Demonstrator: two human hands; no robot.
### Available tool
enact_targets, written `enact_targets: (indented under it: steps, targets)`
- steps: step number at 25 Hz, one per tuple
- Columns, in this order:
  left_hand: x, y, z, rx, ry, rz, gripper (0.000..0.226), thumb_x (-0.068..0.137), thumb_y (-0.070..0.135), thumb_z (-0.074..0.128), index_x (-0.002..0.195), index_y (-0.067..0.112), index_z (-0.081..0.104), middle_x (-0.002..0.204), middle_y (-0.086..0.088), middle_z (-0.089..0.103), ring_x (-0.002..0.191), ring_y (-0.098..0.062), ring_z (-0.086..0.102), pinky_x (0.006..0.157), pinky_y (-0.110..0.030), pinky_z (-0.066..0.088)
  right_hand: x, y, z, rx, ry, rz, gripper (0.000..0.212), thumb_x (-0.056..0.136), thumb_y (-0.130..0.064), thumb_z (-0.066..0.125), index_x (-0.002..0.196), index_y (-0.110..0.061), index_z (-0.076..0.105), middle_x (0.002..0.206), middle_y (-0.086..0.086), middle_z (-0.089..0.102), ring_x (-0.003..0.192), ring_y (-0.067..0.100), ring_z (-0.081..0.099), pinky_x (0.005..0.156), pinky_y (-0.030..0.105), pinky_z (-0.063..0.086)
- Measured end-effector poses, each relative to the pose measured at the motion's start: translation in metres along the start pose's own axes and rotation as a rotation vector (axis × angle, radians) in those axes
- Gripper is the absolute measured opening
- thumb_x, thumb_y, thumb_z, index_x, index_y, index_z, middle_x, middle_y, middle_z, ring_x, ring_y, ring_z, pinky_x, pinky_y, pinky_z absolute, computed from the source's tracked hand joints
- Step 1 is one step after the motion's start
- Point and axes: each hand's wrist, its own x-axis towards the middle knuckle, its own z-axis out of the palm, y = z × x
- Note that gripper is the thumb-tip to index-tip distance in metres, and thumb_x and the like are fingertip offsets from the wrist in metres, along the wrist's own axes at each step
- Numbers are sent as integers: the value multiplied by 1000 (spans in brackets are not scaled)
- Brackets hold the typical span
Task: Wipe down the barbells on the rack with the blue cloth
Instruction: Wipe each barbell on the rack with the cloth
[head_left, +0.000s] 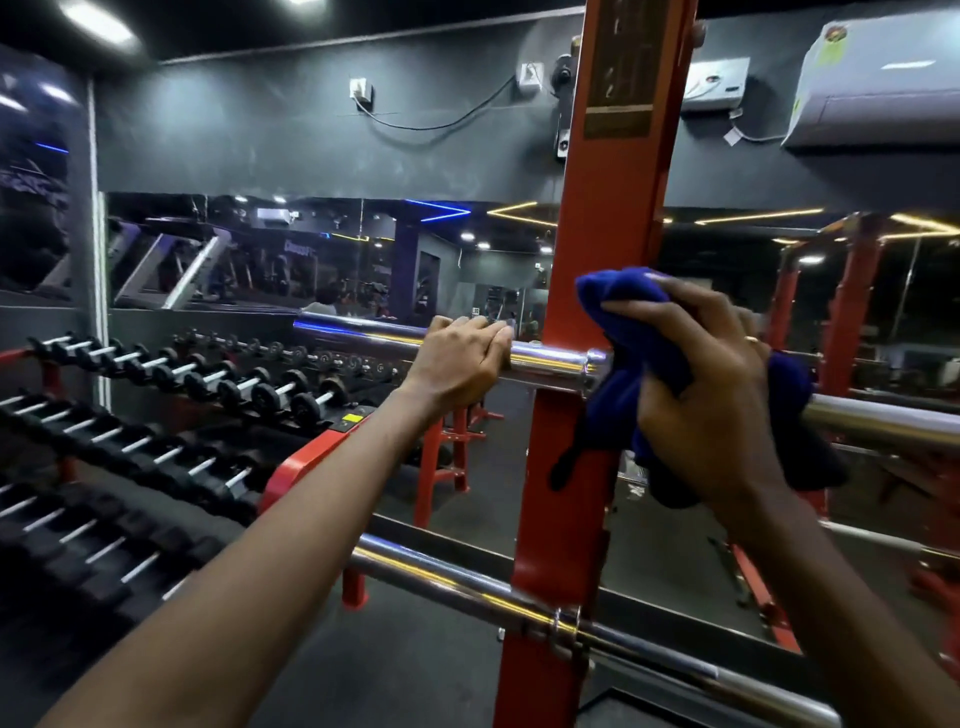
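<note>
Fingers of the right hand (711, 395) are curled around a bunched blue cloth (644, 332), clamping it against the upper barbell (545, 358) where the bar passes the red rack post (576, 291). Part of the cloth bulges above the fingertips and more hangs below the palm, wrapping the thin shaft that runs off to the right of that hand. A ring sits on one finger. Left of the cloth, the left hand (460, 358) grips the thick chrome sleeve of the same bar, fingers folded over its top. Below both hands a second barbell (457, 582) lies across the rack, touched by neither hand. Farther left of the left fingers stands a dumbbell rack (171, 415) in tiers. Behind the fingers a wall mirror (311, 254) reflects what seem to be gym machines, though they are dim.
</note>
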Motion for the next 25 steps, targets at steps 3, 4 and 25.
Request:
enact_targets:
  steps: [3, 4, 25]
  targets:
    - [-2, -13, -5, -107, -35, 36, 27, 107, 34, 27, 90, 28, 47, 89, 5, 54, 92, -20, 57, 95, -39, 37, 11, -9, 61, -330, -197, 59, 65, 79, -8, 65, 140, -27, 56, 147, 6, 49, 130, 32, 47, 103, 48, 32]
    - [-5, -23, -5, -120, -9, 47, 26, 107, 33, 28, 93, 26, 48, 90, 5, 53, 95, -20, 56, 97, -37, 36, 9, -7, 81, -463, -282, 56, 63, 81, -17, 65, 142, -28, 52, 146, 8, 50, 129, 33, 49, 103, 47, 31]
    - [-17, -169, -14, 190, 245, -49, 58, 104, 49, 17, 79, 16, 57, 70, 2, 46, 70, -30, 55, 74, -39, 34, 40, -1, 172, -600, -95, 41, 39, 86, -51, 53, 108, -21, 64, 91, 4, 63, 86, 30, 59, 79, 41, 34]
